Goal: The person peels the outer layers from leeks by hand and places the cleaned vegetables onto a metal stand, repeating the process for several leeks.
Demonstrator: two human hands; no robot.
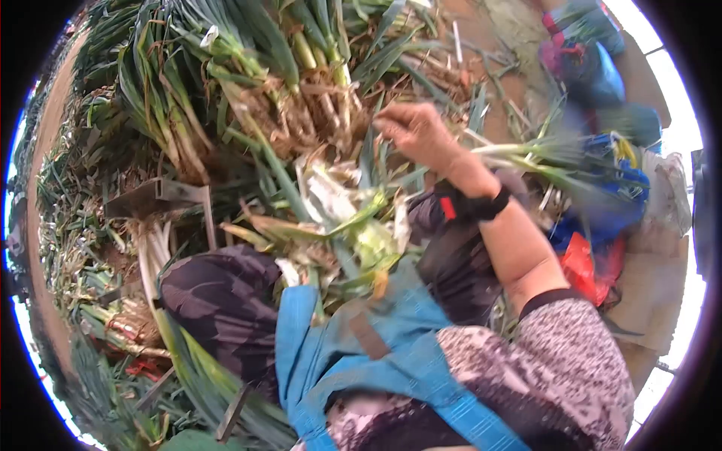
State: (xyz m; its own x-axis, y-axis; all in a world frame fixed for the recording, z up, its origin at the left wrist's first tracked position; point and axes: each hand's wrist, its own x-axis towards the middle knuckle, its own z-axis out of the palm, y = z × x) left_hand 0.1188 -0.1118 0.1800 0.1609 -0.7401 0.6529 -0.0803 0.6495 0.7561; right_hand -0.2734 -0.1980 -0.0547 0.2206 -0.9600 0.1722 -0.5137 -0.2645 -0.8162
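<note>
My right hand [418, 137] reaches forward above the trimmed leaves, its fingers bent inward and partly blurred. Whether anything is pinched in it I cannot make out. A dark green leaf [367, 159] hangs or lies just below the fingertips. Ahead and to the left stands a heap of leeks [293, 101] with soil on their roots. Between my knees lie pale stripped leaves [331, 197]. Several slim leeks [526, 155] with white ends lie to the right of my wrist, blurred at their green tops. My left hand is out of view.
A metal piece with a flat top [156, 197] stands by my left knee [218, 301]. Blue bags [602, 75] and a red plastic bag [585, 263] lie on the right. More leeks [192, 357] lie at lower left. A blue apron [406, 323] covers my lap.
</note>
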